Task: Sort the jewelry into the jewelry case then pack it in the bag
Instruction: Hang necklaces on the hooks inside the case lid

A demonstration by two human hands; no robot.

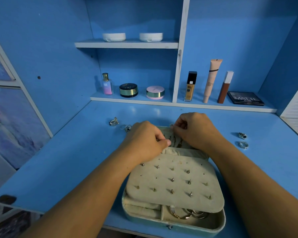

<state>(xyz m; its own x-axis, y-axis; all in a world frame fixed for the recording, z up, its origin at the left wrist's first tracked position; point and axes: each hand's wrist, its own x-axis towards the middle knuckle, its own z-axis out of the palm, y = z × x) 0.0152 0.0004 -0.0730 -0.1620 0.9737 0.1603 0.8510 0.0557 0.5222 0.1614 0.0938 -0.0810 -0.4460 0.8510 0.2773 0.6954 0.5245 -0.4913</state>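
Blue laminate covers the counter [76, 160] we look down on, and the jewelry case [179, 225] lies open on it at the near edge, its teal shell lined in beige velvet. Across the middle of the case a padded earring panel [172, 179] rests at a slight tilt, studded with small metal posts. Under its near edge we see ring rolls [141, 207] in the left compartment and gold and silver hoops [187, 214] in the right one.

Both hands work at the far half of the case. The left hand [144, 140] has its fingers [159, 137] curled in, thumb and forefinger pinching the lower part of thin gold chains [175, 141] just above a gathered pocket [174, 151]. The right hand [196, 129] has its fingers [176, 128] curled too, nipping the top of the chains at the far rim of the case; the clasp is too small for us to make out.

Four rings lie loose on the counter. Two silver rings [113, 121] sit left of the left hand, the nearer one almost touching it, and two more rings [242, 135] lie well to the right of the right forearm.

On the shelf [127, 100] behind stand a perfume bottle [107, 84], two round compacts [128, 90], a foundation bottle [190, 86], two tubes [212, 79] and a dark palette [245, 98]
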